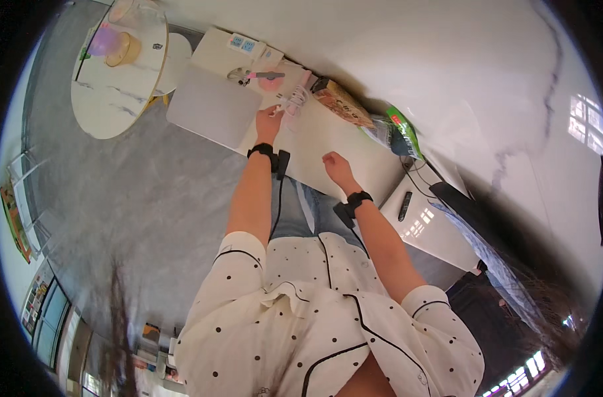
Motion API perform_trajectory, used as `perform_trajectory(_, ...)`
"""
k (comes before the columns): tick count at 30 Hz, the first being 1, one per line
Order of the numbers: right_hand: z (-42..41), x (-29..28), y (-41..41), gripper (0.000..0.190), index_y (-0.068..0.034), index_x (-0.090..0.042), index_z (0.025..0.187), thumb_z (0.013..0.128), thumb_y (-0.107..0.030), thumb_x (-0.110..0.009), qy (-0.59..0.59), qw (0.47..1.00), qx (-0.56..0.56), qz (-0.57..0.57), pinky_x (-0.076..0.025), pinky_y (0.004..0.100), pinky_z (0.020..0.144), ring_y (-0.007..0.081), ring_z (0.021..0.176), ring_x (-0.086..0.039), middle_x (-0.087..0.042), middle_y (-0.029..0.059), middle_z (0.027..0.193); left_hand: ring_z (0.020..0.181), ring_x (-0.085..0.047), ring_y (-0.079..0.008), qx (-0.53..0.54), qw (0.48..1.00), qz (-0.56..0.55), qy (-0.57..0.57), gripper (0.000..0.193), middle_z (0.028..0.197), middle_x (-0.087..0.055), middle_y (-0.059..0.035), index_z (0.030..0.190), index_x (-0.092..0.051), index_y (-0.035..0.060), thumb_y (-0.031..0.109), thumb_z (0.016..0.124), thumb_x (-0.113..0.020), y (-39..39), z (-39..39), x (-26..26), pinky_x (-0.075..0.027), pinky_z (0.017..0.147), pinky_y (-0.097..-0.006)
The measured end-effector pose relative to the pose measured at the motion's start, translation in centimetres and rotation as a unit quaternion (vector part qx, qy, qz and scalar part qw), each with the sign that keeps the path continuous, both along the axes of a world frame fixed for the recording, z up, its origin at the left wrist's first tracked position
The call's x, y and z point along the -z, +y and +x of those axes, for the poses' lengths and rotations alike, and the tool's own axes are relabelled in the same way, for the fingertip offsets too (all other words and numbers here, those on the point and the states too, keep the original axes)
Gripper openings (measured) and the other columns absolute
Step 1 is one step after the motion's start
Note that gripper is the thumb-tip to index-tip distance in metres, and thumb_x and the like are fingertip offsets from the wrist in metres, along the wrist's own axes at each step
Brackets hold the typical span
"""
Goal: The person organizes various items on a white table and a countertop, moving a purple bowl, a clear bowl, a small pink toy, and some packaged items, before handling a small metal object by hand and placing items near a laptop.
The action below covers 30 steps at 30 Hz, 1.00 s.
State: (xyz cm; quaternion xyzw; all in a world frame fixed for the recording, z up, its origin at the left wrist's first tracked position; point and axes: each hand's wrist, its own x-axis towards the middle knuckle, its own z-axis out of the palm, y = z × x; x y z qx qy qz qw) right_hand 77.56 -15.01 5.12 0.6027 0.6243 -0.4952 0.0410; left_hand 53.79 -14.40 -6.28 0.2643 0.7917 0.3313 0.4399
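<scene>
My left hand (268,126) is at the white table (309,146), its fingertips pinching a small white object (275,111). Whether that object belongs to the bundled white cable (296,100) beside it is unclear. A two-pin plug (279,96) lies just beyond the fingertips. Left of this hand rests a closed silver laptop (214,104). My right hand (337,166) hovers by the table's near side with its fingers curled in, and nothing shows in it. Past the cable lies a pink cylindrical item (305,78), partly covered by the cord.
Along the wall stand a power strip (243,44), a brown printed bag (342,103) and a green package (404,130). A grey and pink handled item (269,75) lies near dark coiled wires (239,75). A round marble-patterned table (118,106) stands left; a black remote (405,206) lies right.
</scene>
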Motion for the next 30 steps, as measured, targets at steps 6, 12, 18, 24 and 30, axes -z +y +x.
perform_trajectory(6,6.9,3.5,-2.7,0.022,0.000,-0.058,0.094,0.081,-0.013,-0.046,-0.052,0.991,0.013,-0.126,-0.047,0.0277,0.071,0.0157,0.077,-0.059,-0.062,0.0089,0.084,0.081,-0.058,-0.0321,0.101,0.989,0.028,0.103,0.027,0.096,-0.057,-0.0183,0.104,-0.064,0.0113,0.021,0.079,-0.063,3.3,-0.6,2.2,-0.048,0.073,-0.0406)
perform_trajectory(12,7.5,2.5,-4.0,0.024,0.002,-0.056,0.096,0.082,-0.014,-0.044,-0.054,0.977,0.055,-0.201,-0.047,0.0275,0.071,0.0163,0.077,-0.060,-0.062,0.0108,0.084,0.091,-0.053,-0.0337,0.126,0.971,-0.008,0.205,0.029,0.101,-0.051,-0.0171,0.106,-0.058,0.0060,0.017,0.080,-0.059,3.7,-0.8,2.6,-0.046,0.079,-0.0402)
perform_trajectory(18,4.6,2.8,-2.3,0.024,-0.001,-0.058,0.096,0.084,-0.018,-0.046,-0.042,0.978,0.049,-0.199,-0.047,0.0299,0.075,0.0204,0.084,-0.062,-0.063,0.0118,0.085,0.100,-0.049,-0.0343,0.194,0.949,-0.062,0.241,0.047,0.107,-0.049,-0.0172,0.117,-0.047,0.0032,0.025,0.079,-0.061,4.3,-1.2,1.9,-0.044,0.083,-0.0406)
perform_trajectory(24,-0.9,3.7,0.4,0.021,-0.002,-0.058,0.093,0.084,-0.015,-0.045,0.023,0.986,0.019,-0.161,-0.048,0.0313,0.074,0.0213,0.081,-0.062,-0.064,0.0119,0.085,0.106,-0.046,-0.0354,0.064,0.961,0.065,0.262,0.080,0.116,-0.045,-0.0198,0.127,-0.035,0.0009,0.036,0.066,-0.073,5.6,-3.2,1.6,-0.041,0.088,-0.0419)
perform_trajectory(30,-3.9,4.7,2.1,0.020,-0.003,-0.058,0.093,0.084,-0.014,-0.043,0.043,0.986,-0.005,-0.164,-0.047,0.0324,0.076,0.0243,0.082,-0.062,-0.064,0.0129,0.084,0.108,-0.045,-0.0387,0.123,0.966,0.138,0.179,0.081,0.126,-0.042,-0.0249,0.126,-0.037,-0.0038,0.037,0.067,-0.073,7.1,-5.0,3.1,-0.041,0.089,-0.0422)
